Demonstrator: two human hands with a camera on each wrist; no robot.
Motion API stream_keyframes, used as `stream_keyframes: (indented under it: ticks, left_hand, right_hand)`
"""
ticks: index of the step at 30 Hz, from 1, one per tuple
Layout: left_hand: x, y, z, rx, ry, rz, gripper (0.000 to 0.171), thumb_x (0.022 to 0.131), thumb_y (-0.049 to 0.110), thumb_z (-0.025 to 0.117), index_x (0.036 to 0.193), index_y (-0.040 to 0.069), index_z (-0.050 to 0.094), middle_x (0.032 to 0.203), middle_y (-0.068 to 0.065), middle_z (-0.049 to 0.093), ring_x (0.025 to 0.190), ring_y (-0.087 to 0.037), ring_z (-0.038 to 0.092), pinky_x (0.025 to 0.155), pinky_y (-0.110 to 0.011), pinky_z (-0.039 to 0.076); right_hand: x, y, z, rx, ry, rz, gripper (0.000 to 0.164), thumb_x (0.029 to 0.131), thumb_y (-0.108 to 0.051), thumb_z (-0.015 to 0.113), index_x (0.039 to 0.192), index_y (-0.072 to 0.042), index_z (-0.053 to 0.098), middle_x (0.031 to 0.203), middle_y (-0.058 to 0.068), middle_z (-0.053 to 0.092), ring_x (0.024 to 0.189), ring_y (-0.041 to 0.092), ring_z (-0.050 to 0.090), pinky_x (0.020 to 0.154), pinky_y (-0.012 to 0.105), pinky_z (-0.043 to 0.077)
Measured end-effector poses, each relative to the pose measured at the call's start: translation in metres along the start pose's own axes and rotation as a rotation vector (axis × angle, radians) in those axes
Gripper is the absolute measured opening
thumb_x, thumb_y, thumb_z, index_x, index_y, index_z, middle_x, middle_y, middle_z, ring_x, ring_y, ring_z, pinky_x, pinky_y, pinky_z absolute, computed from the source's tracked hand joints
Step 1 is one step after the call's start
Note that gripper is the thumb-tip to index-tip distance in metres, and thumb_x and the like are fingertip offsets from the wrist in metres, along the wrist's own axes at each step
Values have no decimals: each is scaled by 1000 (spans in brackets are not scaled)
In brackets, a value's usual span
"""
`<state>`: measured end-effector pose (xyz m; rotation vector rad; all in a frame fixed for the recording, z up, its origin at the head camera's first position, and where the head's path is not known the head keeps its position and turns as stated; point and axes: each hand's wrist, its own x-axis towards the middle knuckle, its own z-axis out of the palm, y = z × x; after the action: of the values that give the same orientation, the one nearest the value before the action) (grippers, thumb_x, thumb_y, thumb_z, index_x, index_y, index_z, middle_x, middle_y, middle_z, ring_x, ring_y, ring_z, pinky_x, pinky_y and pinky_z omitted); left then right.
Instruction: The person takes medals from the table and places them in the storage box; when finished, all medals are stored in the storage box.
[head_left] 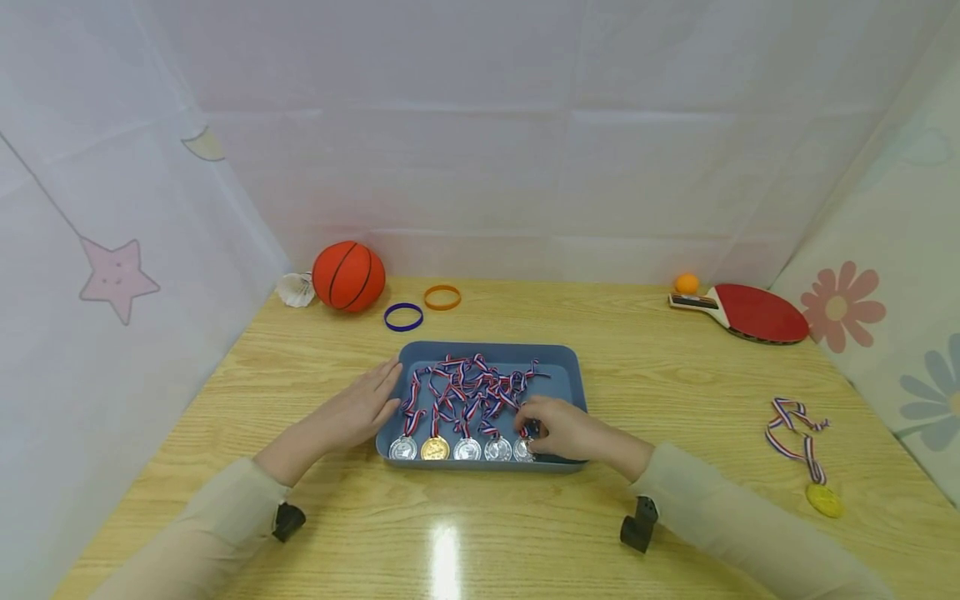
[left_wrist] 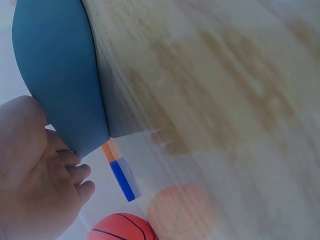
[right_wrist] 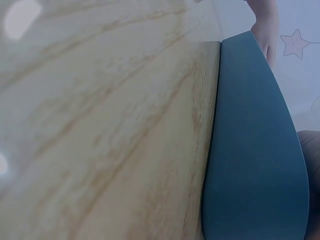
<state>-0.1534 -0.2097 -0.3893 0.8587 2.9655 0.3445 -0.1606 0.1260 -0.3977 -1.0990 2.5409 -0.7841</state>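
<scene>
A blue-grey tray [head_left: 480, 466] holds a row of medals along its near side: a gold medal [head_left: 435, 449] second from the left, the others silver. Their striped ribbons [head_left: 468, 383] lie tangled behind them. My left hand [head_left: 358, 408] rests against the tray's left rim with straight fingers; in the left wrist view the same hand [left_wrist: 40, 175] lies along the tray's wall [left_wrist: 60, 75]. Inside the right end, my right hand [head_left: 562, 429] has curled fingers and thumb pinching the rightmost silver medal [head_left: 522, 451], partly covering it. In the right wrist view, the tray wall [right_wrist: 255, 140] hides most of that hand.
On the wooden table [head_left: 660, 367], a gold medal with ribbon [head_left: 824, 500] lies at the right. Farther back are a red paddle [head_left: 761, 312], an orange ball [head_left: 686, 284], a basketball [head_left: 348, 277], a shuttlecock [head_left: 296, 289], and blue [head_left: 403, 327] and orange wristbands [head_left: 442, 306].
</scene>
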Motion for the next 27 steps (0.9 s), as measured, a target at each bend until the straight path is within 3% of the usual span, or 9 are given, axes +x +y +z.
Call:
stream_keyframes:
  ticks: [8,16,23,27]
  left_hand:
    - [0,-1,0,6,5,0,56,98,21,42,140,-11,25,146,-25,20,134,-38,19,106,-49,21]
    - [0,-1,0,4,-1,-1,56,98,21,43,140,-12,25,146,-26,20,133,-39,19,106,-49,20]
    - [0,-1,0,2,0,-2,56,98,21,43,140,-11,25,146,-25,20,133,-39,19,107,-49,20]
    - [0,-2,1,6,4,2,56,98,21,42,140,-11,25,146,-25,20,134,-38,19,106,-49,20]
  right_hand:
    - [-3,-3,-3,0,22,-53,22,75,1,71,95,-4,64,95,2,55,60,3,48,57,22,46]
    - [-7,1,-11,81,44,-19,19,78,-4,71,97,-8,66,99,1,54,58,7,49,56,24,47]
    - [-23,-2,-37,193,111,27,21,84,-7,67,105,-7,63,108,8,54,60,11,51,55,26,48]
    - [-39,-5,-55,220,160,32,23,85,-13,67,107,-11,62,99,5,56,63,13,52,55,27,48]
